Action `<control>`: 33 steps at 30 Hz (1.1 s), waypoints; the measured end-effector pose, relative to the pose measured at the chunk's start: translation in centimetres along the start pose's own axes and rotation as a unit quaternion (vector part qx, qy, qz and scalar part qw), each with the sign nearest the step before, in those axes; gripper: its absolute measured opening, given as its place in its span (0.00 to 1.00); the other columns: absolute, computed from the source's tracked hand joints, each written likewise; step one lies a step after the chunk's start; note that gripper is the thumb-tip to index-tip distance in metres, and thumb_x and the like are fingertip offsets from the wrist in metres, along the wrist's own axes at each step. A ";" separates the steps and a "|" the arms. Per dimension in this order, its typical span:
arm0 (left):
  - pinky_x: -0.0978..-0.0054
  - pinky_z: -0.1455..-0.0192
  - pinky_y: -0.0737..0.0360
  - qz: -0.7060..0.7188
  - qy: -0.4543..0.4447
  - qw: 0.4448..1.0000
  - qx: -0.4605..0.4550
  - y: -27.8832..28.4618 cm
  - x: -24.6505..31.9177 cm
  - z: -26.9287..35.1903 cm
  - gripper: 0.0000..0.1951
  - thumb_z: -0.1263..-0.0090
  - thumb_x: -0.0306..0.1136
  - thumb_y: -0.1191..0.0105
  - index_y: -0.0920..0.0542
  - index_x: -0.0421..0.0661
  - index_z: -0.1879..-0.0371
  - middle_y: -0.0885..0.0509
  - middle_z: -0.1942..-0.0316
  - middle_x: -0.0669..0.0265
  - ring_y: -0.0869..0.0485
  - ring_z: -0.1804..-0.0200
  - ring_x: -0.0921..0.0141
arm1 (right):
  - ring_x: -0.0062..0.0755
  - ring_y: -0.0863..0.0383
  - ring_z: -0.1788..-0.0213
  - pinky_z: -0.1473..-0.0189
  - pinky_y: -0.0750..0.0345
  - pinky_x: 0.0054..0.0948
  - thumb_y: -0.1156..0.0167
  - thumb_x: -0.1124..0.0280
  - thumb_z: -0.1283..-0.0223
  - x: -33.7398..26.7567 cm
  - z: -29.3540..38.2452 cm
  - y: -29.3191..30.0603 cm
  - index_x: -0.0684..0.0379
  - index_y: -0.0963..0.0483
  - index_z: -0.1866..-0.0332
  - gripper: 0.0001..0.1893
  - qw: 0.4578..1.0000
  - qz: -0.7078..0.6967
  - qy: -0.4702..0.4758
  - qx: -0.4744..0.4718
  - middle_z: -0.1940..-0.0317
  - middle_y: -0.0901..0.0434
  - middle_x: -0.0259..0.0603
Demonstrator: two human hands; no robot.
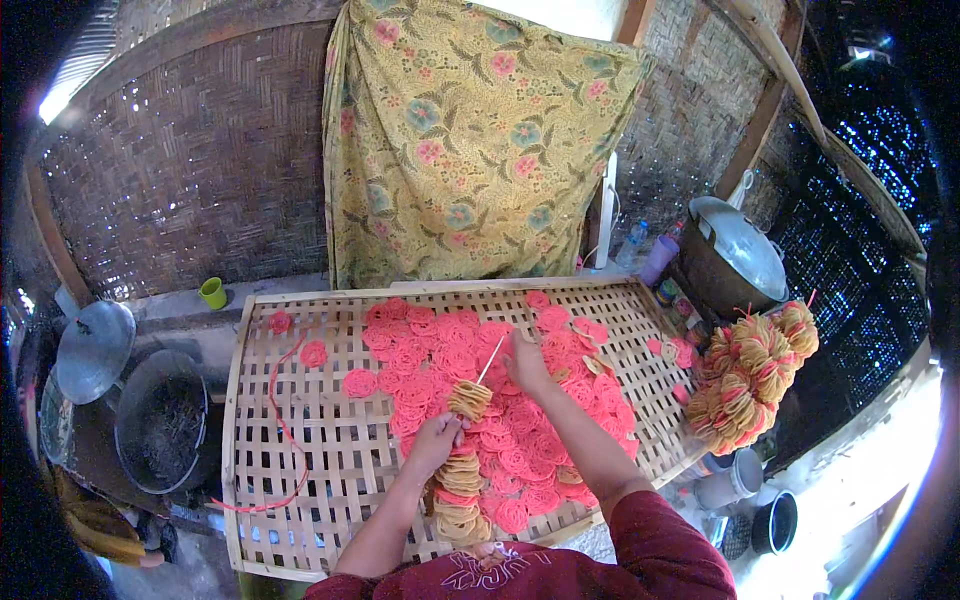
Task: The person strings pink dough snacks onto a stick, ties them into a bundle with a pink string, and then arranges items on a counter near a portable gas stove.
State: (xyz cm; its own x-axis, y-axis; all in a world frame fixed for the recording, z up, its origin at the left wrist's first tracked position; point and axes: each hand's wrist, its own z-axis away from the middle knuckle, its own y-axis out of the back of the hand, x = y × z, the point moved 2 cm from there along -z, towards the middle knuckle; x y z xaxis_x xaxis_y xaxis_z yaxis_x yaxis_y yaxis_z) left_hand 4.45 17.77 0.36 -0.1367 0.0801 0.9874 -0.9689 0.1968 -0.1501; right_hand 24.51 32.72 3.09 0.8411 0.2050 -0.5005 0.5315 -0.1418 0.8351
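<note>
My left hand (pixel 436 442) grips a thin pale stick (pixel 490 361) near its lower end. A short stack of tan, coiled noodle-like discs (pixel 470 400) is threaded on it just above my fingers. My right hand (pixel 527 365) reaches into a spread of similar pink discs (pixel 517 427), close to the stick's upper tip. Its fingertips are partly hidden, so whether they pinch a disc cannot be seen. Below my left hand, a longer row of tan discs (pixel 459 491) with some pink ones runs towards my body. Everything rests on a woven bamboo rack (pixel 337 465).
Red string (pixel 281 420) trails over the rack's left side. Bunches of strung tan and pink discs (pixel 750 375) hang at the right edge, by a large lidded pot (pixel 735 251). A dark wok (pixel 161 420) sits left, a green cup (pixel 213 293) behind. Someone's clothed leg (pixel 101 525) shows lower left.
</note>
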 end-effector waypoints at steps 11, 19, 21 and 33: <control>0.82 0.71 0.35 -0.040 0.016 0.999 -0.020 -0.3 0.9 0.2 0.13 0.26 0.33 0.60 0.22 0.40 0.66 0.28 0.80 0.73 0.32 0.76 0.80 | 0.19 0.32 0.69 0.65 0.31 0.26 0.32 0.68 0.50 -2.9 1.7 5.8 0.65 0.26 0.57 0.18 0.932 -0.360 -0.029 -0.038 0.70 0.25 0.31; 0.81 0.71 0.35 0.005 -0.019 1.000 0.012 -0.1 -0.8 -0.3 0.12 0.26 0.33 0.60 0.23 0.41 0.66 0.29 0.81 0.74 0.32 0.76 0.80 | 0.29 0.23 0.54 0.49 0.27 0.27 0.34 0.70 0.49 -3.4 2.2 6.8 0.60 0.25 0.53 0.17 0.906 -0.276 0.165 -0.276 0.55 0.23 0.39; 0.81 0.71 0.35 -0.003 -0.015 1.000 0.003 -0.1 -0.7 -0.2 0.12 0.26 0.33 0.60 0.23 0.41 0.66 0.29 0.81 0.74 0.32 0.76 0.80 | 0.36 0.22 0.52 0.48 0.26 0.31 0.37 0.72 0.47 -0.8 1.5 4.0 0.59 0.25 0.51 0.16 0.993 -0.067 0.023 -0.095 0.51 0.23 0.43; 0.80 0.72 0.35 -0.028 0.010 1.000 -0.008 -0.2 -0.6 -0.3 0.12 0.26 0.33 0.60 0.23 0.40 0.66 0.28 0.81 0.73 0.32 0.77 0.80 | 0.18 0.24 0.71 0.67 0.29 0.21 0.44 0.69 0.38 2.0 0.4 3.6 0.69 0.23 0.63 0.12 0.979 -0.198 0.004 0.058 0.75 0.21 0.33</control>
State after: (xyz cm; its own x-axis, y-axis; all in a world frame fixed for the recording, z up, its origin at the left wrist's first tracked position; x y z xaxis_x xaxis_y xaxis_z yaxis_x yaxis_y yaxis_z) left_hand 4.83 17.93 -0.23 -0.0776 0.0879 0.9931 -0.9715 0.2173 -0.0952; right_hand 28.09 32.21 4.99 0.5668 0.2733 -0.7772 0.8235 -0.1583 0.5448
